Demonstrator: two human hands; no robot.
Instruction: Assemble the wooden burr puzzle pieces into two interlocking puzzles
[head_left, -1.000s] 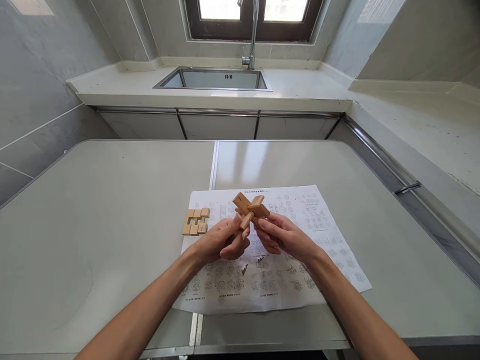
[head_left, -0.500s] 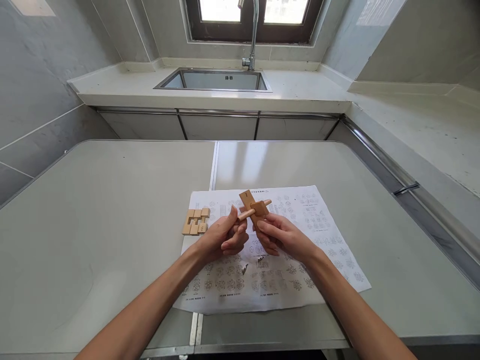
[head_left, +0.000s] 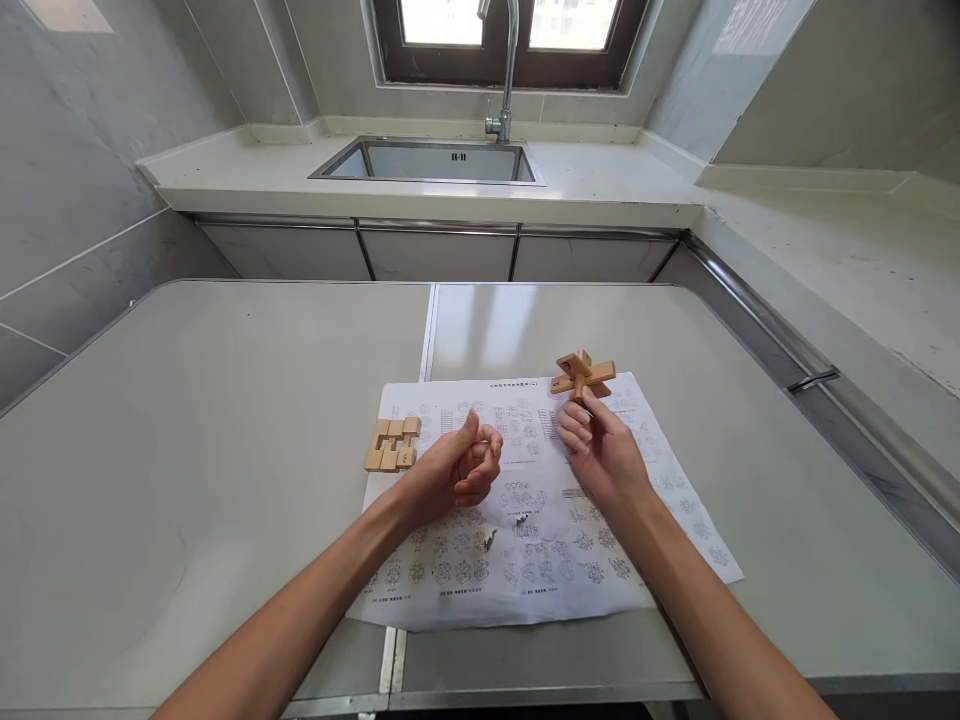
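Right hand (head_left: 604,455) pinches a light, rigid wooden cross puzzle (head_left: 582,374) by its lower bar; left hand (head_left: 457,470) curled shut, empty.

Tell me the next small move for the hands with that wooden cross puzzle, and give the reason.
Probably bring the left hand back up to the wooden cross. Only the right hand holds it, pinched from below above the printed sheet, while the left hand is curled shut with nothing visibly in it. The loose wooden blocks lie apart at the sheet's left edge, so a second grip would likely steady the cross.
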